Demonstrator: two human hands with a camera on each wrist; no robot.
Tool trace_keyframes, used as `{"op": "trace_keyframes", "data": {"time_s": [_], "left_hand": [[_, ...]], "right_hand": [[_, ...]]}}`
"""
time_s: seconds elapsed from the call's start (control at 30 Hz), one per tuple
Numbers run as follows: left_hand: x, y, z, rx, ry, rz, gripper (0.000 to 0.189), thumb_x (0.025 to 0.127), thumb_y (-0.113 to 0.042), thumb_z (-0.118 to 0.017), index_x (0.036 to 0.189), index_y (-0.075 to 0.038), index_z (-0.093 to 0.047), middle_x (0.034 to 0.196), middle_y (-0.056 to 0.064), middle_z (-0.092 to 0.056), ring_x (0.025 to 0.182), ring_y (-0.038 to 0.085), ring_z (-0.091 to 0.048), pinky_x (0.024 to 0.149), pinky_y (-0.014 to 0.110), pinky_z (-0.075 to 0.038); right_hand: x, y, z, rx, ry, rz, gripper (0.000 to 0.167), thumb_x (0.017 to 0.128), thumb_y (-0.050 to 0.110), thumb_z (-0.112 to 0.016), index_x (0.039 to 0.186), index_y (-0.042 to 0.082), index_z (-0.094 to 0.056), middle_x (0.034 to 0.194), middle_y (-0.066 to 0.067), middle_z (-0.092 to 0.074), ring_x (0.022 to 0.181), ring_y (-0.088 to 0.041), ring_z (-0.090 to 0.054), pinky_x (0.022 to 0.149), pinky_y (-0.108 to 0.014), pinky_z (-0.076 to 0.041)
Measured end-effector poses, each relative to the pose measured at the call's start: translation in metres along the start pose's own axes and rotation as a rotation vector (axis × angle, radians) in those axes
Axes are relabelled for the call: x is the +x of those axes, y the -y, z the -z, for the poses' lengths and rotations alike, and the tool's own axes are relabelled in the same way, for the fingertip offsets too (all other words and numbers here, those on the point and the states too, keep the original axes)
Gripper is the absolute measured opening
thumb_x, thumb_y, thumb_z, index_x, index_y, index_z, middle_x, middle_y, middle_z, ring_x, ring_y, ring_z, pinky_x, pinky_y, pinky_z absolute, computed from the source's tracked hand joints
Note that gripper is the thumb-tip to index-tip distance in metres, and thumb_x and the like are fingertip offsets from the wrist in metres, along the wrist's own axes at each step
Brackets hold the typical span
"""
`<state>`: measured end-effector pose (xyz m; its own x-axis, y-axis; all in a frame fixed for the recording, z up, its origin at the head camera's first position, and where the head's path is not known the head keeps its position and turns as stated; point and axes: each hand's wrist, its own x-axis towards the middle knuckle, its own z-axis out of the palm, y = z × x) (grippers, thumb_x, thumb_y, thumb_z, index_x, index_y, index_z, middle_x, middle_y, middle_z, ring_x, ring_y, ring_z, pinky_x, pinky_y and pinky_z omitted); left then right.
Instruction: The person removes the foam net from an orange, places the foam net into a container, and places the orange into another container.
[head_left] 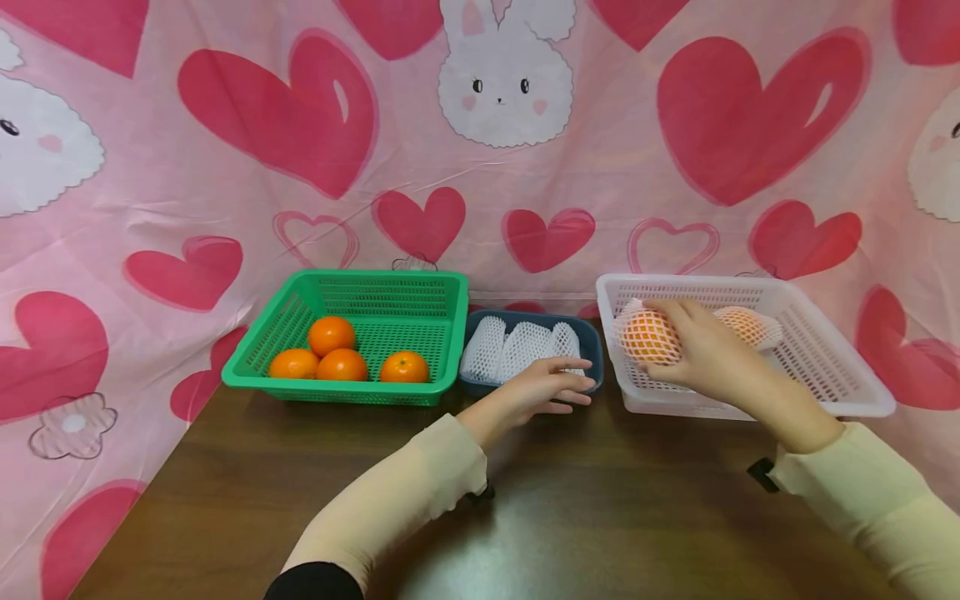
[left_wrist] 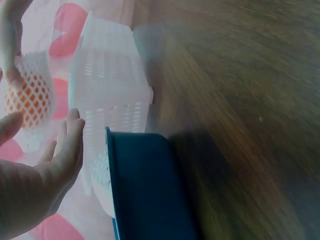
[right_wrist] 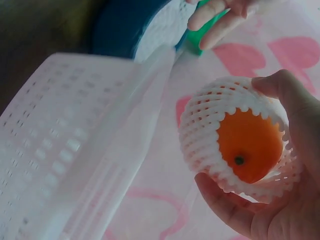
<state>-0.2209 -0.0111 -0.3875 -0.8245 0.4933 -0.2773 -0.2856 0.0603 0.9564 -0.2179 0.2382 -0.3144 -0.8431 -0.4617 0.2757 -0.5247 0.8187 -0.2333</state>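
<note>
My right hand (head_left: 701, 346) grips an orange in a white foam net (head_left: 649, 335) over the left part of the white basket (head_left: 832, 407). In the right wrist view, thumb and fingers curl round the netted orange (right_wrist: 245, 142), and bare peel shows at the net's open end. Another netted orange (head_left: 742, 327) lies inside that basket. My left hand (head_left: 536, 390) hovers over the front of the dark blue tray (head_left: 594, 346), its fingers extended and holding nothing. Several white foam nets (head_left: 521, 348) lie in the tray, partly hidden by that hand.
At the left stands a green basket (head_left: 352, 392) holding several bare oranges (head_left: 332, 336). The three containers form a row along the back of the brown wooden table (head_left: 600, 517). Behind them hangs a pink cloth (head_left: 495, 183) with hearts and rabbits.
</note>
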Motion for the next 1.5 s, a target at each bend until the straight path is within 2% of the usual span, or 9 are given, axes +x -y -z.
{"op": "trace_keyframes", "data": {"time_s": [0.23, 0.3, 0.37, 0.63, 0.8, 1.0, 1.17, 1.37, 1.5], "left_hand": [[-0.014, 0.005, 0.013, 0.004, 0.025, 0.039, 0.053, 0.101, -0.02, -0.065, 0.149, -0.006, -0.051, 0.135, 0.019, -0.064, 0.115, 0.027, -0.068, 0.104, 0.047, -0.049], [-0.017, 0.008, 0.017, 0.015, 0.037, 0.052, 0.054, 0.1, -0.02, -0.065, 0.15, -0.004, -0.05, 0.136, 0.02, -0.063, 0.116, 0.027, -0.068, 0.105, 0.049, -0.048], [-0.022, 0.011, 0.02, 0.025, 0.055, 0.066, 0.055, 0.1, -0.018, -0.064, 0.15, -0.003, -0.048, 0.139, 0.021, -0.06, 0.117, 0.028, -0.067, 0.106, 0.051, -0.046], [-0.038, 0.03, 0.041, 0.027, 0.109, 0.099, 0.058, 0.102, -0.011, -0.06, 0.154, 0.002, -0.039, 0.147, 0.024, -0.053, 0.122, 0.03, -0.064, 0.107, 0.054, -0.044], [-0.046, 0.042, 0.052, -0.004, 0.096, 0.095, 0.06, 0.1, -0.01, -0.061, 0.154, 0.002, -0.039, 0.147, 0.024, -0.053, 0.122, 0.032, -0.064, 0.105, 0.052, -0.046], [-0.055, 0.053, 0.061, -0.034, 0.057, 0.123, 0.058, 0.1, -0.009, -0.062, 0.153, 0.001, -0.041, 0.145, 0.024, -0.055, 0.121, 0.034, -0.064, 0.104, 0.052, -0.048], [-0.06, 0.059, 0.066, -0.06, 0.056, 0.114, 0.062, 0.1, -0.008, -0.06, 0.155, 0.005, -0.035, 0.146, 0.024, -0.054, 0.123, 0.035, -0.062, 0.106, 0.053, -0.046], [-0.063, 0.062, 0.073, -0.079, 0.043, 0.111, 0.058, 0.102, -0.014, -0.06, 0.152, 0.005, -0.038, 0.132, 0.02, -0.065, 0.123, 0.035, -0.062, 0.105, 0.051, -0.047], [-0.064, 0.065, 0.075, -0.081, 0.029, 0.103, 0.049, 0.103, -0.017, -0.059, 0.144, 0.006, -0.046, 0.121, 0.016, -0.07, 0.113, 0.029, -0.067, 0.103, 0.05, -0.049]], "right_hand": [[0.001, 0.021, -0.012, 0.037, -0.029, 0.06, 0.083, 0.075, 0.025, -0.09, 0.142, 0.0, -0.048, 0.129, -0.027, -0.055, 0.116, -0.043, -0.054, 0.093, -0.074, -0.043], [0.002, 0.026, -0.018, 0.052, -0.027, 0.074, 0.083, 0.074, 0.025, -0.091, 0.141, 0.0, -0.048, 0.127, -0.025, -0.056, 0.113, -0.041, -0.055, 0.093, -0.071, -0.045], [0.004, 0.03, -0.024, 0.073, -0.027, 0.101, 0.083, 0.073, 0.024, -0.091, 0.141, -0.001, -0.049, 0.126, -0.025, -0.057, 0.11, -0.04, -0.056, 0.093, -0.062, -0.05], [0.007, 0.047, -0.047, 0.127, -0.005, 0.135, 0.084, 0.073, 0.028, -0.091, 0.142, 0.004, -0.049, 0.13, -0.021, -0.057, 0.11, -0.037, -0.058, 0.094, -0.059, -0.051], [0.008, 0.056, -0.062, 0.162, -0.01, 0.168, 0.083, 0.073, 0.03, -0.091, 0.141, 0.007, -0.051, 0.13, -0.018, -0.057, 0.11, -0.034, -0.058, 0.093, -0.056, -0.052], [0.006, 0.065, -0.081, 0.216, -0.006, 0.201, 0.084, 0.072, 0.031, -0.093, 0.141, 0.009, -0.05, 0.129, -0.013, -0.057, 0.11, -0.028, -0.058, 0.093, -0.052, -0.054], [0.004, 0.07, -0.099, 0.25, 0.003, 0.227, 0.083, 0.073, 0.032, -0.092, 0.141, 0.009, -0.05, 0.131, -0.011, -0.056, 0.115, -0.026, -0.057, 0.097, -0.049, -0.052], [0.001, 0.076, -0.122, 0.278, 0.008, 0.242, 0.081, 0.075, 0.035, -0.091, 0.14, 0.009, -0.051, 0.13, -0.01, -0.056, 0.114, -0.024, -0.057, 0.094, -0.047, -0.054], [0.0, 0.08, -0.135, 0.292, -0.004, 0.247, 0.081, 0.075, 0.035, -0.09, 0.141, 0.008, -0.05, 0.129, -0.01, -0.055, 0.113, -0.023, -0.057, 0.092, -0.046, -0.054]]}}
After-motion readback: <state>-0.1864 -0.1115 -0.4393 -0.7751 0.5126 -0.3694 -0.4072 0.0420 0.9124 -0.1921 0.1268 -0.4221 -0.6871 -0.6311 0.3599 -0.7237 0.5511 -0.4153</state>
